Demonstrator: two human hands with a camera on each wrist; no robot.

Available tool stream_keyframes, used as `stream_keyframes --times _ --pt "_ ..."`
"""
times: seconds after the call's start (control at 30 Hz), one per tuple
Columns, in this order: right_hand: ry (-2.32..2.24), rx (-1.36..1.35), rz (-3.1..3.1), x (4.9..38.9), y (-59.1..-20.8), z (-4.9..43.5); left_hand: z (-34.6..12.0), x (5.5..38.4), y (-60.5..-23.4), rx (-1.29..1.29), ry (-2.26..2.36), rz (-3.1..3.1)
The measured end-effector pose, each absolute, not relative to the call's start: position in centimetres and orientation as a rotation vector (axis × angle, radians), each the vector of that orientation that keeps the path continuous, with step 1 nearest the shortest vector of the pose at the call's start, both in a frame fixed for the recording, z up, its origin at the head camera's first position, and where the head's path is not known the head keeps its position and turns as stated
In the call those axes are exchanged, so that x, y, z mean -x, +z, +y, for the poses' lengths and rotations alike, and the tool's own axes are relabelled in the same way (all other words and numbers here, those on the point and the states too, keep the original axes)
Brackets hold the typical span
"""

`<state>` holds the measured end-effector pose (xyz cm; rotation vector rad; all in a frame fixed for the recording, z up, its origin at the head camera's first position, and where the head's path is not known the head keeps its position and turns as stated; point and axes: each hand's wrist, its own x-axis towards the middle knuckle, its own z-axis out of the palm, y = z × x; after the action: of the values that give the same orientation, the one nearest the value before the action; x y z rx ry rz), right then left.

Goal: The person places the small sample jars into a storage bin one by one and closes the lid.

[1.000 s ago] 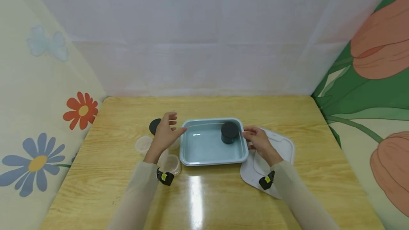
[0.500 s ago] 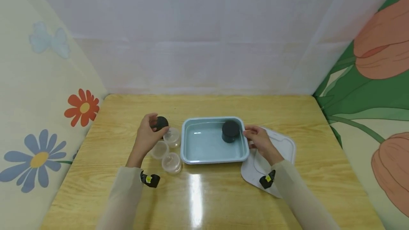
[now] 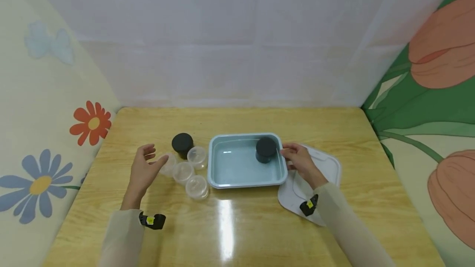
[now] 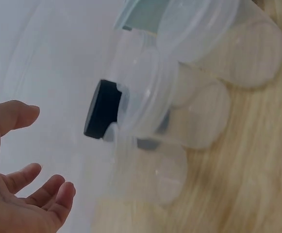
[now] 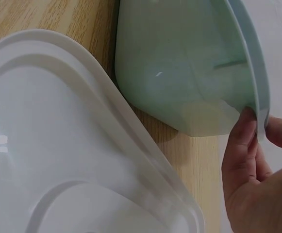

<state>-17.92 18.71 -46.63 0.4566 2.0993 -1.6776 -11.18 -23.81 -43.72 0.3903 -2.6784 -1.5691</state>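
My left hand is raised with fingers apart, left of a group of clear round jars. Nothing is in it; its thumb tip overlaps the leftmost jar in the head view. In the left wrist view, a gap separates the fingers from a black-lidded jar and the clear jars. My right hand pinches the right rim of a pale blue rectangular tray between thumb and fingers. Inside the tray, towards its back right, stands a black-lidded jar.
Partly under the right hand, a white lid lies on the wooden table right of the tray. Behind the clear jars stands another black-lidded jar. A white cloth hangs behind the table, with flowered panels at both sides.
My left hand has moved left and towards me, from the tray's left edge to beyond the clear jars, uncovering them and the black-lidded jar. My right hand stays on the tray's rim.
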Motion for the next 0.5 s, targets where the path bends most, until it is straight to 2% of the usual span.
stream_keyframes --times 0.5 --pt "-1.693 -0.466 2.09 18.0 -46.7 18.6 -25.2 10.1 -45.7 -0.414 -1.629 -2.705"
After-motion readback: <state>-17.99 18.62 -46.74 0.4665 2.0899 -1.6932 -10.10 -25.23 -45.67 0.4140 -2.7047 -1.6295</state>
